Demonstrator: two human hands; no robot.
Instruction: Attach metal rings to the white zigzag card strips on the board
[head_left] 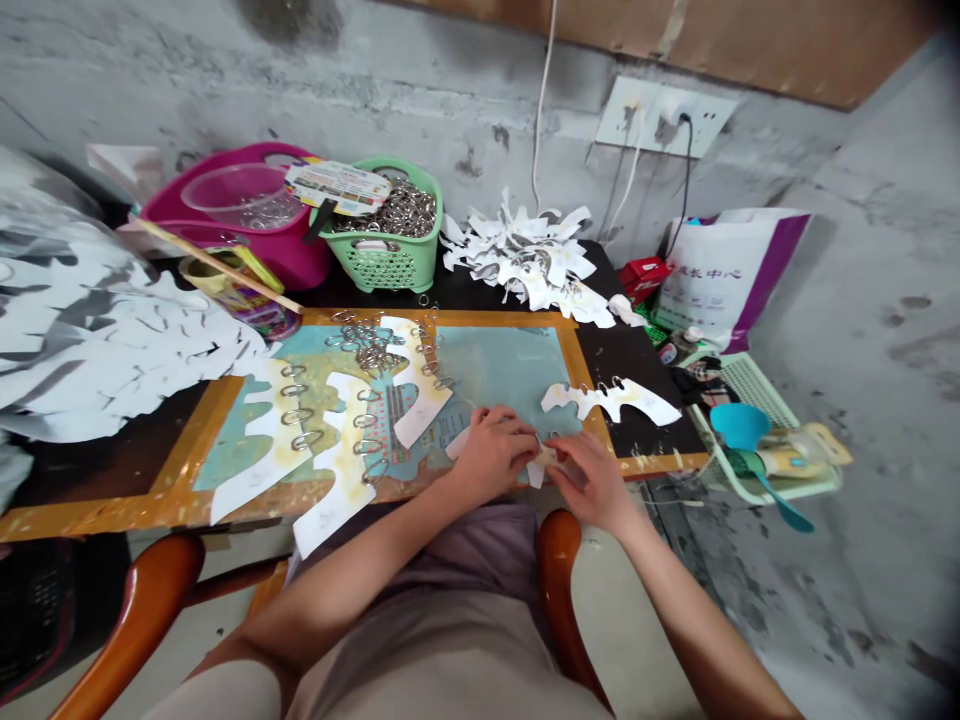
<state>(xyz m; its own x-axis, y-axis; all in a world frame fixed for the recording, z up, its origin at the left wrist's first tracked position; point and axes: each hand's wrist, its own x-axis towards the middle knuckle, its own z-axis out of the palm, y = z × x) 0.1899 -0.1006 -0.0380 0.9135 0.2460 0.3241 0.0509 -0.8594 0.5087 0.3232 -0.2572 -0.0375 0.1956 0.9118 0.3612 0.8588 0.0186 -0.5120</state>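
My left hand (491, 455) and my right hand (589, 480) meet over a pale blue printed mat (510, 370) and pinch a small white paper piece (544, 458) between their fingertips. A metal ring may sit on it, but the fingers partly hide it. Just beyond my right hand lies a white bat-shaped paper cutout (611, 400) with metal rings along its top edge. Further left, several similar cutouts with rings (352, 450) rest on the mat and hang over its front edge. A loose heap of metal rings (360, 342) lies at the mat's far side.
A green basket of rings (397, 215) and a pink tub (225, 210) stand behind the mat. White paper scraps (525, 260) lie at the back, with a large cutout pile (97, 330) left. A green tray (750, 420) holding a blue scoop sits right.
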